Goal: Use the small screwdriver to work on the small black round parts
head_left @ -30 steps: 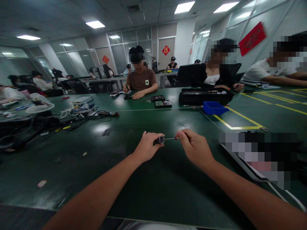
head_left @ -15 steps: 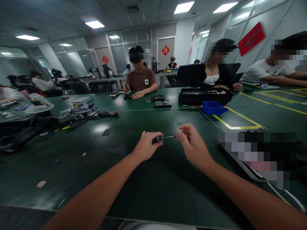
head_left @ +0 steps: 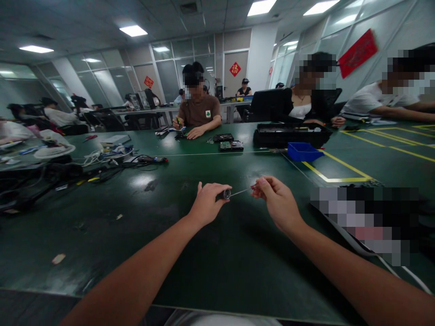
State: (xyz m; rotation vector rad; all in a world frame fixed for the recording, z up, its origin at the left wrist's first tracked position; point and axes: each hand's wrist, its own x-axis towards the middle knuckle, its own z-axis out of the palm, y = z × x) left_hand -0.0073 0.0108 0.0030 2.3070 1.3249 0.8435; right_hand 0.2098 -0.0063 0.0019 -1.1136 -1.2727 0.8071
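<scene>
Between the thumb and fingers of my left hand is a small dark cylindrical part, its round, grey-rimmed end turned towards me. What kind of part it is, I cannot make out. A thin-shafted screwdriver reaches across to it, the tip at or close to the round end. My right hand is closed around the screwdriver's handle, which the fingers mostly hide. Both hands are raised above the green tabletop.
Cables and a white round cover lie at the left. Circuit-board parts, a black housing and a blue bin stand farther back. A co-worker sits opposite. A blurred-out flat item lies right.
My right hand has turned and its fingers have curled in over the screwdriver's handle, hiding the red part. The shaft now slants up more to the right. My left hand has barely moved.
</scene>
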